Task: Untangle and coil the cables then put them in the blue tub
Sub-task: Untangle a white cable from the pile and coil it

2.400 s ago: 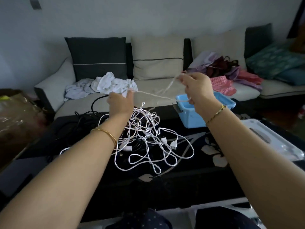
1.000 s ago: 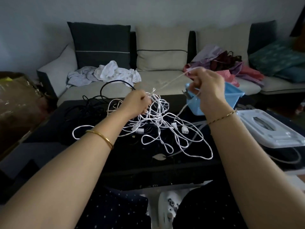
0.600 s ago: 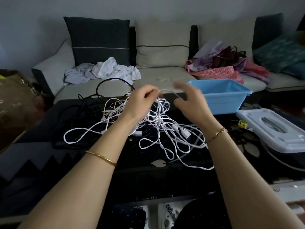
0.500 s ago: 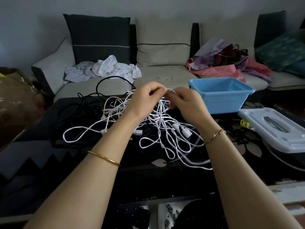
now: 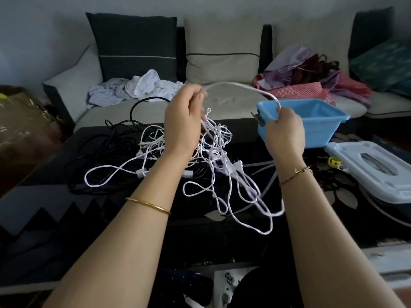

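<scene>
A person's two hands work at a knot of white cables [image 5: 214, 152] above a dark, glossy bench [image 5: 44, 187]. The left hand [image 5: 182, 121], fingers curled, pinches one strand at its top and lifts part of the knot off the surface. The right hand [image 5: 284, 130], well apart from it, is closed round the same strand, which rises between the two in a smooth arch [image 5: 240, 86]. Below the left hand the thin white cords hang in a dense snarl of crossing loops, then spread flat over the bench. One long loop [image 5: 100, 176] runs out to the left and others trail toward the near edge. Small white plugs [image 5: 141, 173] show here and there along the lines. The blue tub [image 5: 315, 121] stands open at the far right of the bench, just behind the right hand. A white lid [image 5: 364, 165] lies beside it, nearer the camera. A heap of black cables [image 5: 104, 147] sits to the left of the white ones, touching them. A gold bangle [image 5: 148, 204] circles the left wrist and a thin gold bracelet [image 5: 295, 176] the right. Beyond the bench a pale sofa [image 5: 73, 81] carries cushions, crumpled white clothes [image 5: 146, 85] and a pile of coloured ones [image 5: 311, 85].
</scene>
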Available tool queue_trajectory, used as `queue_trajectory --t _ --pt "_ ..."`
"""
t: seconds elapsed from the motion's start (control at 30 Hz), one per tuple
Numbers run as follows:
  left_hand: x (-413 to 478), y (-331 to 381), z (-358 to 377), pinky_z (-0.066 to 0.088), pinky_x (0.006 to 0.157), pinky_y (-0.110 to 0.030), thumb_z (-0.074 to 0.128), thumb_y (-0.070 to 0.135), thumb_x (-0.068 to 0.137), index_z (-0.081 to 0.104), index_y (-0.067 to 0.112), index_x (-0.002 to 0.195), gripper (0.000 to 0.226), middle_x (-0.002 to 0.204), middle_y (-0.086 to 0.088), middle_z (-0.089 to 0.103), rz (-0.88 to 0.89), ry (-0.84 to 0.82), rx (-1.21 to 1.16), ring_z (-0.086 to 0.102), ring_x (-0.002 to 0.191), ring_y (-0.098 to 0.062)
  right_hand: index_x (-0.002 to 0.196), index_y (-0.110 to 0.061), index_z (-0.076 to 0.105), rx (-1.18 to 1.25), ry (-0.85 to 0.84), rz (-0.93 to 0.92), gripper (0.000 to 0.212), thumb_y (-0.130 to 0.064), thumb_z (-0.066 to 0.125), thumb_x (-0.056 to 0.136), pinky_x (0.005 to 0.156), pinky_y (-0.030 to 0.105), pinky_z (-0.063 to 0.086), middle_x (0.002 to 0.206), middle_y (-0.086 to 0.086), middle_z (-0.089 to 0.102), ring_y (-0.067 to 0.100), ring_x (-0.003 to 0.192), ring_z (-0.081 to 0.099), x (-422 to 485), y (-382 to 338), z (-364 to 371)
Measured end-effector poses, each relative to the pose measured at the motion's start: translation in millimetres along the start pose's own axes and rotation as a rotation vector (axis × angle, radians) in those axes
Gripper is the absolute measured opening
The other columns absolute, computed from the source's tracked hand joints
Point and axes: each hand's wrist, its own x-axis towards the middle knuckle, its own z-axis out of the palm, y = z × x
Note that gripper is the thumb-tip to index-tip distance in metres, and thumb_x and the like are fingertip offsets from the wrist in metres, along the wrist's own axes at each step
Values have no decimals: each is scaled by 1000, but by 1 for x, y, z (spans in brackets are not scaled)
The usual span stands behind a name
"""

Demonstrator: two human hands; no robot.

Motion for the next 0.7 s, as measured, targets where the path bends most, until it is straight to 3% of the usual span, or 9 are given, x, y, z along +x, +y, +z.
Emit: queue_trajectory --t 0.07,0.17,0.23,0.33,0.4,0.43,0.53,0.6,0.7 --pt "5 14 0 53 65 -31 46 14 97 62 9 96 17 78 7 57 110 41 -20 56 69 -13 142 -12 34 -37 -97 -70 57 -8 49 87 97 41 38 132 13 44 32 120 43 -4 0 1" --pt "10 22 1 42 75 -16 50 15 95 67 5 99 21 86 7 56 304 155 140 52 81 -8 146 -13 28 239 -117 -173 71 -5 56 81 103 37 39 136 8 40 20 121 43 -12 -9 1" --pt "11 19 2 36 75 -8 53 14 94 70 6 100 20 87 3 57 317 146 184 49 79 0 145 -13 30 338 -86 -279 74 -3 58 77 103 32 39 136 5 41 16 121 43 -18 -17 -1" --pt "8 14 3 44 69 -17 56 15 93 71 12 101 17 83 6 63 148 -29 16 53 73 3 133 -14 46 415 -190 -419 61 -6 60 75 94 26 45 118 0 57 12 109 54 -25 -27 -4" --pt "5 10 2 41 59 -14 58 12 93 69 15 101 14 73 15 60 24 -120 -125 52 60 5 112 -14 62 368 -255 -441 32 -15 64 81 74 24 50 87 -4 64 9 79 60 -26 -30 -3" --pt "3 7 1 40 57 -13 59 10 92 68 16 101 14 70 15 58 -29 -153 -142 51 56 5 100 -13 66 357 -270 -443 19 -22 65 84 62 22 45 72 -4 59 9 63 53 -26 -30 -2" --pt "-7 -12 2 50 62 -27 60 14 90 65 14 97 8 77 -2 63 -212 -306 31 54 62 -6 76 -10 68 437 -191 -426 21 -24 61 91 46 19 25 52 -8 43 5 49 31 -26 -29 -2" --pt "-20 -30 3 46 67 -27 64 21 88 66 11 92 11 80 -3 64 -315 -432 217 52 65 -8 79 -17 70 541 -102 -372 18 -20 58 93 46 16 24 45 -17 46 4 46 31 -25 -29 -4" --pt "-40 -56 4 43 62 -24 63 28 89 63 9 89 19 74 2 60 -434 -630 367 53 63 -9 87 -17 71 585 -44 -323 17 -21 57 94 50 19 30 45 -24 49 1 47 34 -20 -24 -6"
